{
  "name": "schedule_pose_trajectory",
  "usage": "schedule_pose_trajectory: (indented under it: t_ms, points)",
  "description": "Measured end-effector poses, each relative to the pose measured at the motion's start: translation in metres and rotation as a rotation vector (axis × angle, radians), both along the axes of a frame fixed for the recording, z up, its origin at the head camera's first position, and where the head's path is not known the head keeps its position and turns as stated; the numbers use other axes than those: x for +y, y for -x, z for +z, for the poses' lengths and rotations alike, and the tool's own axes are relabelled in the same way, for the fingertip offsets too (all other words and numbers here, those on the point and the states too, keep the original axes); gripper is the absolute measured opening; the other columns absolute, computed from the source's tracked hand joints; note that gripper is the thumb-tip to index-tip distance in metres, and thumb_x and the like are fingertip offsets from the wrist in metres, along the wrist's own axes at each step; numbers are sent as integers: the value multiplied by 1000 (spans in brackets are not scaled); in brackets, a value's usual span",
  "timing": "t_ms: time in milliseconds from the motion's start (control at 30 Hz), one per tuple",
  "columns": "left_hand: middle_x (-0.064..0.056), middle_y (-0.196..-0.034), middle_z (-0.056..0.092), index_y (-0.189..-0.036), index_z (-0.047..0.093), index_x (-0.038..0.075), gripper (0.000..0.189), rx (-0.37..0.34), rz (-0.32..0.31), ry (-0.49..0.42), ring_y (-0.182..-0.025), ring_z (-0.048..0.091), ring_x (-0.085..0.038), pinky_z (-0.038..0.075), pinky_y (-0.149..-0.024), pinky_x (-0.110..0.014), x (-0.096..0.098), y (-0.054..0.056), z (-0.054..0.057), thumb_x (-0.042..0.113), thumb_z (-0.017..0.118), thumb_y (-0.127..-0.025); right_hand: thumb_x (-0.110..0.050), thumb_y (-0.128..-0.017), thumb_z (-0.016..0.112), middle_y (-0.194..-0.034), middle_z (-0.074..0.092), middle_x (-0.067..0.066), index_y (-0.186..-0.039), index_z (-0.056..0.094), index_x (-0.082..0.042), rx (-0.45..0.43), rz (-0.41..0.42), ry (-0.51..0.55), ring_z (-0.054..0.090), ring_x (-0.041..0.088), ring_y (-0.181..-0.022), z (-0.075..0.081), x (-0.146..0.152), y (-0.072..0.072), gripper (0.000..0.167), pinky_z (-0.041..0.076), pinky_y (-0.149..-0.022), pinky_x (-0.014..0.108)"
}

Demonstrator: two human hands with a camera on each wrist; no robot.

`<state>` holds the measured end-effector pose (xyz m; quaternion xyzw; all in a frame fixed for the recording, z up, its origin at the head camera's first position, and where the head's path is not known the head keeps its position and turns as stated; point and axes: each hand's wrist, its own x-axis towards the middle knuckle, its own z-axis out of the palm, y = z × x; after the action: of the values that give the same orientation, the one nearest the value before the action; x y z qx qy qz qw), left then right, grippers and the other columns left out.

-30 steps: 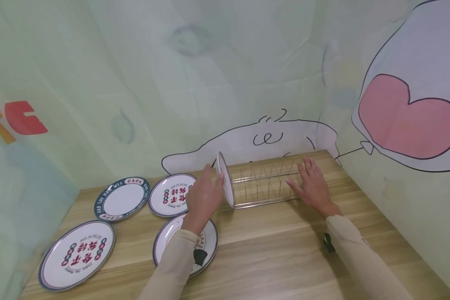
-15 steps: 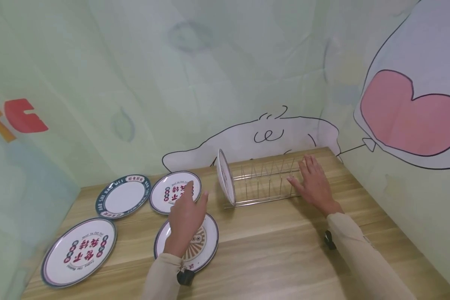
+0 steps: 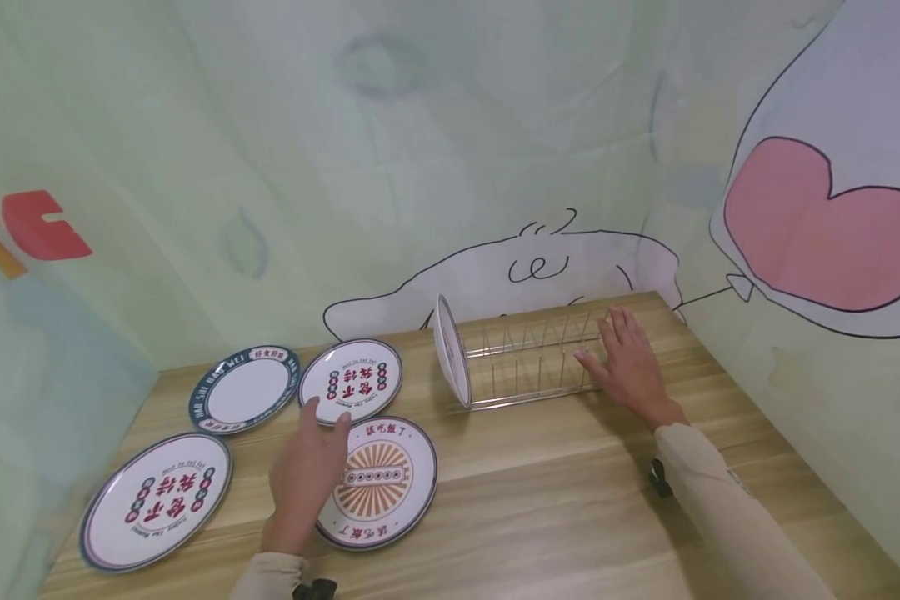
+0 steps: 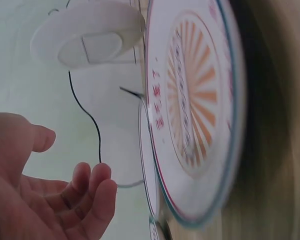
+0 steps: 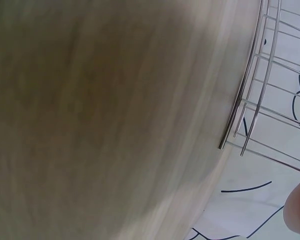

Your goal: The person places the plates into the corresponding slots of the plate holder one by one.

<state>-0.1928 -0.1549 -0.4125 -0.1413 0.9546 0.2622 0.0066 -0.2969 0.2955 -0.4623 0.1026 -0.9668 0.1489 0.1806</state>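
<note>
My left hand (image 3: 311,467) is held over the left edge of a white plate with an orange sunburst (image 3: 390,479). In the left wrist view its fingers (image 4: 97,200) are loosely bent with nothing between them, beside that plate. One plate (image 3: 452,354) stands on edge in the left end of a wire dish rack (image 3: 528,400), tilted a little. My right hand (image 3: 630,367) rests at the right end of the rack, thumb toward the front and fingers stretched to the back. Only one fingertip (image 5: 299,207) shows in the right wrist view, close to the rack's end wires.
Left of the rack lie a small plate with red lettering (image 3: 356,408), a plate with a dark green rim (image 3: 288,392) and a larger red-lettered plate (image 3: 112,517). All lie face up on the wooden table (image 3: 540,517). A printed curtain (image 3: 285,167) hangs behind.
My left hand has withdrawn from the standing plate and come left and nearer, uncovering the small red-lettered plate and most of the sunburst plate. The right hand stays at the rack.
</note>
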Motion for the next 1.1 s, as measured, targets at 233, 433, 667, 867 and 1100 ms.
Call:
schedule_pose_trajectory:
  t_ms: [233,433,667,867,1100]
  points:
    - [-35,-131,55,-157,20,4,76,-22,70,25,-113,57,-53,49,-82,-60,-36,-8,-13,55,35,-102,-49,-101,50,-161,20,32,-148,35,10,-21,-4,0,13,47,-151,-4,1,-2,77,13,-124,58]
    - [-36,-129,55,-156,23,4,75,-23,72,42,-108,58,-54,51,-80,-60,-57,-13,-18,56,35,-102,-49,-100,50,-161,21,32,-148,36,10,-17,-4,0,13,47,-151,-4,1,-2,77,14,-124,58]
    - [-42,-129,50,-152,25,-2,70,-67,126,100,-103,58,-59,52,-70,-59,-82,-16,-19,43,42,-102,-51,-101,48,-162,17,30,-149,34,9,-15,-4,1,12,46,-152,-2,0,-1,78,13,-124,57]
    - [-42,-132,47,-152,25,0,71,-87,189,117,-108,53,-62,48,-76,-64,-105,-21,-21,48,39,-101,-51,-101,48,-162,18,30,-148,35,10,-12,-3,1,12,46,-152,0,0,0,78,13,-124,58]
    - [-44,-129,46,-149,29,-1,70,-64,220,143,-110,48,-65,46,-77,-70,-132,-29,-26,48,39,-101,-50,-101,49,-161,18,31,-149,34,10,-9,-1,4,13,47,-152,2,0,0,78,12,-124,58]
